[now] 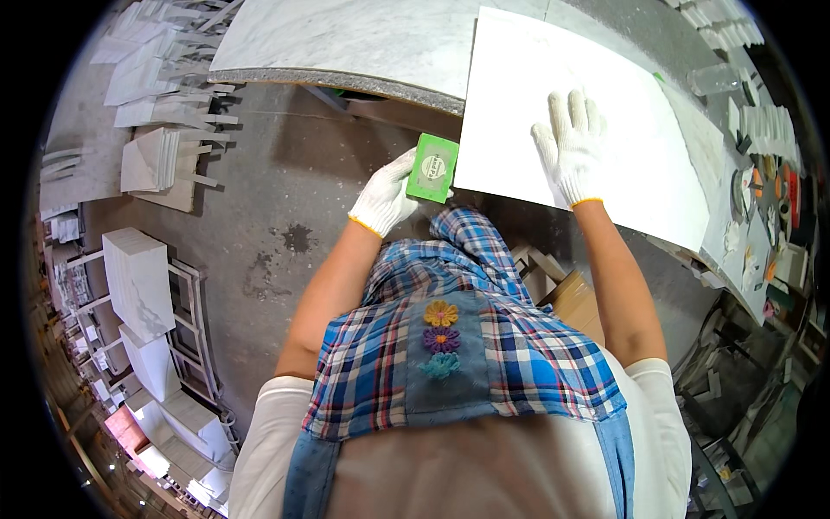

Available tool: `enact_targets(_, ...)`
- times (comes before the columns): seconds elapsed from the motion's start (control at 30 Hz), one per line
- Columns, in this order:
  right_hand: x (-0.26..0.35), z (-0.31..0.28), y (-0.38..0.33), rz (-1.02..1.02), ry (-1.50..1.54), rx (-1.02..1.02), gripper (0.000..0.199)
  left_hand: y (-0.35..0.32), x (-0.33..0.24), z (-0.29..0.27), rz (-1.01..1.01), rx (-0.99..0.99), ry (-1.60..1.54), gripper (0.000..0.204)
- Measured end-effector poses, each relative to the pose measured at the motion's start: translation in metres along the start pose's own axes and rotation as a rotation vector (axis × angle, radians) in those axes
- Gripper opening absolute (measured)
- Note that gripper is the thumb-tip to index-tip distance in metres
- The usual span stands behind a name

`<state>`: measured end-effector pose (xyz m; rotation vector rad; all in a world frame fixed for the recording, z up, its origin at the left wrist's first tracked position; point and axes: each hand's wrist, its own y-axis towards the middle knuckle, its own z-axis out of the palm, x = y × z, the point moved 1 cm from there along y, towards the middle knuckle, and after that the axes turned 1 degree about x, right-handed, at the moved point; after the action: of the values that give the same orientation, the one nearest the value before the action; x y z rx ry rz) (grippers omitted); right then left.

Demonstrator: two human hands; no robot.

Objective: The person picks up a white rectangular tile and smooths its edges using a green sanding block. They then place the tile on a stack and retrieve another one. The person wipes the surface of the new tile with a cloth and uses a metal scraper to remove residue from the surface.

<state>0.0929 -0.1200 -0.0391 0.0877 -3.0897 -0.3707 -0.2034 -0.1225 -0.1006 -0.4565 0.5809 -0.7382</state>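
Note:
A large white slab point(640, 156) lies on a workbench, its near edge hanging over the bench front. My right hand point(571, 147), in a white knit glove, rests flat on the slab with fingers spread. My left hand point(386, 197), also gloved, grips a green rectangular block point(432, 168) and holds it against the slab's left edge.
A grey marble worktop point(363, 43) runs behind the slab. Stacks of white tiles point(151, 160) and tile racks point(138, 281) stand on the concrete floor at left. Discs and small tools point(765, 186) lie on the bench at right. A cardboard box point(575, 298) sits under the bench.

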Motion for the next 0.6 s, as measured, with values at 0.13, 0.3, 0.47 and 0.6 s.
enact_targets(0.13,0.002,-0.003,0.000,-0.001,-0.001,0.016,0.059,0.011,0.003,-0.005,-0.017,-0.101,0.022,0.051)
enact_targets(0.3,0.000,-0.001,-0.002,-0.024,0.009,-0.084,0.056,0.010,0.011,0.024,0.144,-0.193,0.313,0.045)
enact_targets(0.47,0.003,-0.005,0.000,-0.043,0.039,-0.113,0.054,0.023,0.020,0.001,0.258,-0.166,0.448,0.034)
enact_targets(0.6,0.001,-0.002,-0.002,-0.038,0.021,-0.144,0.054,0.019,0.031,0.009,0.192,-0.245,0.187,0.038)
